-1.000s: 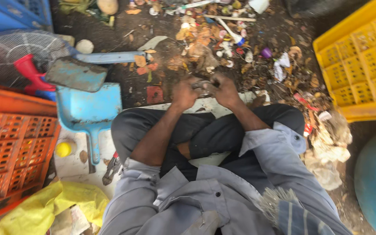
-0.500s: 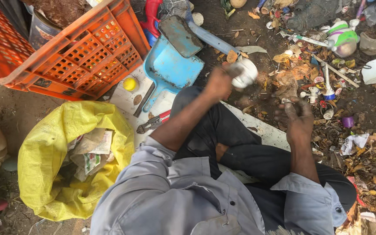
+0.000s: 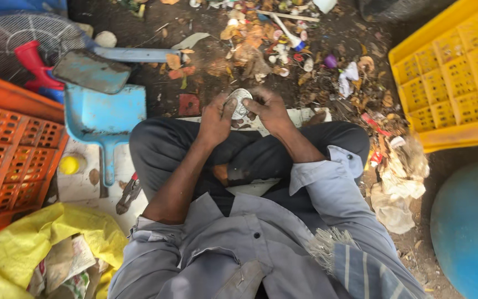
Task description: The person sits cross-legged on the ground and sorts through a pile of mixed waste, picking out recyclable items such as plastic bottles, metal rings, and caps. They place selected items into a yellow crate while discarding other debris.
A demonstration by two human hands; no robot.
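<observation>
Metal disc (image 3: 240, 101), small, round and silvery, sits right between both hands, out past the crossed knees and just above the dirt floor (image 3: 206, 61). Left hand (image 3: 215, 119) has its fingers curled against the disc's left edge, thumb pressed on its face. Right hand (image 3: 270, 108) is clamped on the right edge, so the two hands are pretty much touching around it. Can't tell what the disc really is, too small and half covered by fingers.

The person sits cross-legged in dark trousers (image 3: 167, 149) and a grey shirt (image 3: 250, 249), sleeves pushed up, on a pale board (image 3: 84, 188) lying on the ground.

Just left of the left knee there's a blue dustpan (image 3: 106, 119), handle pointing near, with a dirty flat blue panel (image 3: 91, 71) resting at its far edge. Pliers with red grips (image 3: 128, 192) lie on the board beside the left thigh, and a little yellow ball (image 3: 71, 164) sits close to the orange crate (image 3: 6, 160) on the left. Yellow bag (image 3: 12, 249) stuffed with paper is near left.

Far side of the hands is a scatter of litter (image 3: 272, 44), dry leaves, scraps, bits of plastic. Yellow crate (image 3: 449, 83) is far right, blue round container (image 3: 471, 227) near right, crumpled wrappers (image 3: 399, 182) between them.
</observation>
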